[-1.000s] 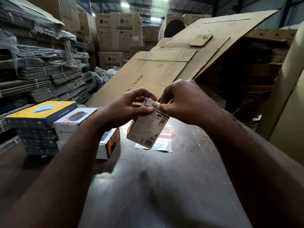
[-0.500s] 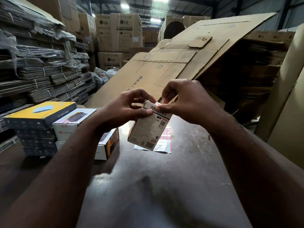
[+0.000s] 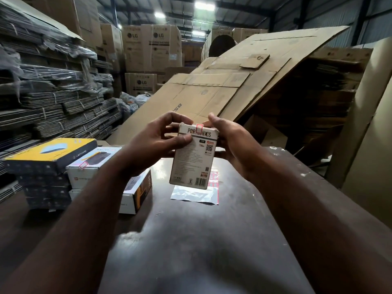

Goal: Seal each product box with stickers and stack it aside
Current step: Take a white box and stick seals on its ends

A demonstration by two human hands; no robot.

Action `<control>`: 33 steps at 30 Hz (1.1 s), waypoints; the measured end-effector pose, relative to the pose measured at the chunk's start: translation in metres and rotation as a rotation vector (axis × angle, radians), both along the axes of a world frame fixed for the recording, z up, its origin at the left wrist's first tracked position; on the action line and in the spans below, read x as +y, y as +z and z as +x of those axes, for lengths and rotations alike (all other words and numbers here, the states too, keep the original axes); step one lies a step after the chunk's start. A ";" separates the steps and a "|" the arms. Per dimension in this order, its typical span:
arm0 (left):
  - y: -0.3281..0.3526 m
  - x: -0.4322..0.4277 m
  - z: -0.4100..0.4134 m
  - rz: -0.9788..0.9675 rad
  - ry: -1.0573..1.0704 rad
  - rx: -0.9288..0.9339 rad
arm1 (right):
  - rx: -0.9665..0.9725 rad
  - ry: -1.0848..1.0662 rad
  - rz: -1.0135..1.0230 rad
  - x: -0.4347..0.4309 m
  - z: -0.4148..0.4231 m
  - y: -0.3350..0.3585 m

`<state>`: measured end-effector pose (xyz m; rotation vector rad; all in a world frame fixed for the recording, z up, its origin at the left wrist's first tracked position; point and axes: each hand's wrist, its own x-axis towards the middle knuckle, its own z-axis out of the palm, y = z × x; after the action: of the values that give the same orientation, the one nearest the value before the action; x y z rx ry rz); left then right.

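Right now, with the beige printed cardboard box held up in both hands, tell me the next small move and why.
Probably turn the beige printed cardboard box end for end. A red-edged sticker already bridges its top flap; the lower end in view shows none. The left hand and right hand both grip it above the white sticker sheet on the dark table.

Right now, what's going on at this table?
A person holds a small product box upright above the dark table. The left hand grips its left side and the right hand its right. A red-edged sticker sits across the box's top front edge. The sticker sheet lies on the table, partly hidden behind the box. A stack of boxes stands at the left, and the held box is not yet on it.
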<state>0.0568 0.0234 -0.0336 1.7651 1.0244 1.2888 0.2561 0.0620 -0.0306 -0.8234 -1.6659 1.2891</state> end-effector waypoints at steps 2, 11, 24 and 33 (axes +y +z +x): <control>0.000 0.000 -0.001 -0.006 0.007 0.004 | -0.017 0.024 0.048 -0.002 0.000 -0.001; 0.001 -0.002 0.003 -0.009 0.022 0.030 | 0.006 -0.102 0.386 -0.001 0.003 -0.002; 0.005 -0.006 0.006 0.007 0.039 0.012 | 0.266 -0.074 0.266 -0.006 -0.007 -0.009; 0.004 -0.004 0.006 0.049 0.017 0.008 | 0.265 -0.089 0.282 -0.006 -0.010 -0.012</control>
<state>0.0632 0.0195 -0.0294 1.8031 1.0224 1.3285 0.2462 0.0564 -0.0422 -0.5274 -1.5346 1.0230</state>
